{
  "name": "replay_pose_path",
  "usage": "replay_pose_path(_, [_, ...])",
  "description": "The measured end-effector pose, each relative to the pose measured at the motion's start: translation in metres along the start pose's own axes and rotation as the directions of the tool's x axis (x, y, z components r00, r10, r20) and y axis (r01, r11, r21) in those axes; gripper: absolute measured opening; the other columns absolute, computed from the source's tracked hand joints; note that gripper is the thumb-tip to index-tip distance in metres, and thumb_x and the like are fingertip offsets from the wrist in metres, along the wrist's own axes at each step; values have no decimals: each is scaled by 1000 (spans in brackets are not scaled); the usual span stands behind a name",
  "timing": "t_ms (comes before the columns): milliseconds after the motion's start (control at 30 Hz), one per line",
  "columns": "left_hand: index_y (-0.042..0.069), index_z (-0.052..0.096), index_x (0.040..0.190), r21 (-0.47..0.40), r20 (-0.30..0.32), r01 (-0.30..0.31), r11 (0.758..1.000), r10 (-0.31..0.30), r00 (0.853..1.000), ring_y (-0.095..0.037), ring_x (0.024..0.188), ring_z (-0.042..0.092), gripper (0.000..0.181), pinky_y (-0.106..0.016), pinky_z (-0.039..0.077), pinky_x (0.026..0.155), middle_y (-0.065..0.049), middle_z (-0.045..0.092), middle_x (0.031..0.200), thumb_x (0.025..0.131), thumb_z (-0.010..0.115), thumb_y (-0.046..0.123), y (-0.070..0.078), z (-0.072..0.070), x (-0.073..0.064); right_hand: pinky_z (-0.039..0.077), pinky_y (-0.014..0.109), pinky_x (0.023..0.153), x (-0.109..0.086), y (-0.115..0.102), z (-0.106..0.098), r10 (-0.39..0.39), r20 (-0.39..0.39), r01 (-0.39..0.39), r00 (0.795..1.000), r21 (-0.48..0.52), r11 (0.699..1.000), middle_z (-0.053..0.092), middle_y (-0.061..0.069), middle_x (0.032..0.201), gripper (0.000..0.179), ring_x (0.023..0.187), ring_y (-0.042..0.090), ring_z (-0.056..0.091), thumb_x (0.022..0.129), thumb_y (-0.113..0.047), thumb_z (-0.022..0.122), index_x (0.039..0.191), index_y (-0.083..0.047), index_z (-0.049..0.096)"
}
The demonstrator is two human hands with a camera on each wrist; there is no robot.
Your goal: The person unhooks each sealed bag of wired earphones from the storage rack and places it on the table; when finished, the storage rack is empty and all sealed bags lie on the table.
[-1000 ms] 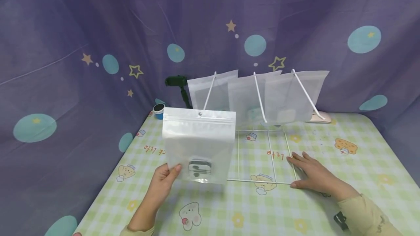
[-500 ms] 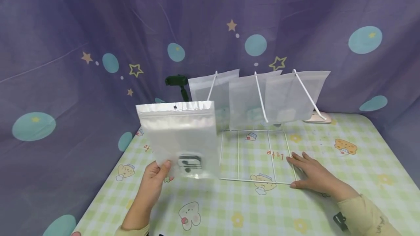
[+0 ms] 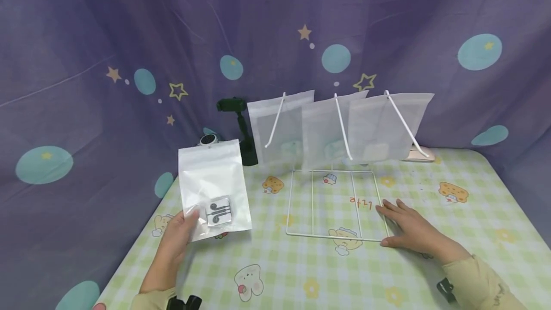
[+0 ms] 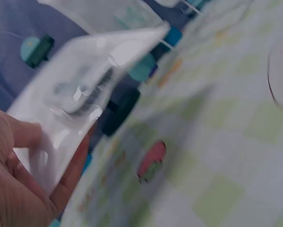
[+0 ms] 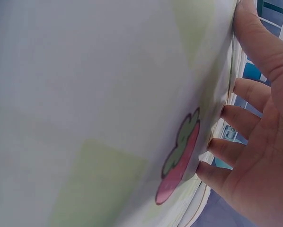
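1. One white pouch (image 3: 211, 176) is standing nearly upright at the left, above the tablecloth (image 3: 301, 262); the left hand (image 3: 174, 234) is pinching its lower left corner between thumb and fingers.
2. From those fingers, the pouch is reaching upward and to the right. Its long axis is running up from the grip and leaning slightly left, so the top edge is lying farthest from the hand.
3. A small earphone packet (image 3: 218, 211) is showing low in the pouch, just right of the thumb.
4. The leftmost rod (image 3: 275, 120) is sloping toward the person, right of the pouch's top edge and apart from it. Three frosted pouches (image 3: 320, 130) are hanging at the rods.
5. The left hand is lying nearer that rod. The right hand (image 3: 411, 229) is resting at the wire rack's (image 3: 325, 237) right near corner, well apart from the white pouch, its fingers spreading.
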State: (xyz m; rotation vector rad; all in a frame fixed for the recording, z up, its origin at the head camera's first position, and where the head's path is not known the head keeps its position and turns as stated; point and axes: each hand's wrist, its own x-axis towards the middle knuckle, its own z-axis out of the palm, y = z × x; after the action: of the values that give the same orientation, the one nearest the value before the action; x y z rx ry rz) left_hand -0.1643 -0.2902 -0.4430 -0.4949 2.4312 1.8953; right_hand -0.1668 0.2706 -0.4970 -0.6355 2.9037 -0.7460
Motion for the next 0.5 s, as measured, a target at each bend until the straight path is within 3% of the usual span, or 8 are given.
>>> replay_pose_path(100, [-8, 40, 142, 121, 32, 59, 991, -63, 997, -19, 99, 58, 56, -32, 46, 87, -16, 62, 118, 103, 47, 32, -13, -2, 10, 28, 74, 98, 0, -1, 0, 12, 6, -12, 1000, 4, 1000, 36, 24, 150, 91, 134, 59, 23, 72, -54, 78, 143, -6, 48])
replay_pose_path(200, [-12, 39, 140, 192, 73, 58, 980, -73, 995, -29, 105, 56, 53, -41, 43, 92, -27, 56, 124, 103, 46, 26, -23, 0, 17, 28, 74, 98, 0, -2, 0, 20, 11, -20, 1000, 6, 1000, 35, 25, 151, 92, 134, 59, 23, 71, -53, 79, 143, -6, 48])
replay_pose_path(333, [-16, 43, 135, 236, 100, 38, 971, -63, 993, -32, 101, 57, 49, -43, 44, 91, -30, 57, 120, 102, 48, 19, -29, 9, 24, 27, 74, 98, 0, -2, 0, 22, 14, -22, 1000, 7, 1000, 35, 25, 151, 91, 134, 59, 22, 71, -52, 79, 143, -6, 48])
replay_pose_path(500, [-16, 49, 129, 246, 109, 27, 969, -55, 993, -27, 91, 60, 41, -34, 48, 79, -27, 61, 112, 100, 50, 13, -30, 27, 32, 28, 75, 97, 1, -2, 0, 21, 20, -21, 1000, 9, 1000, 35, 26, 150, 91, 134, 60, 22, 71, -51, 80, 143, -5, 48])
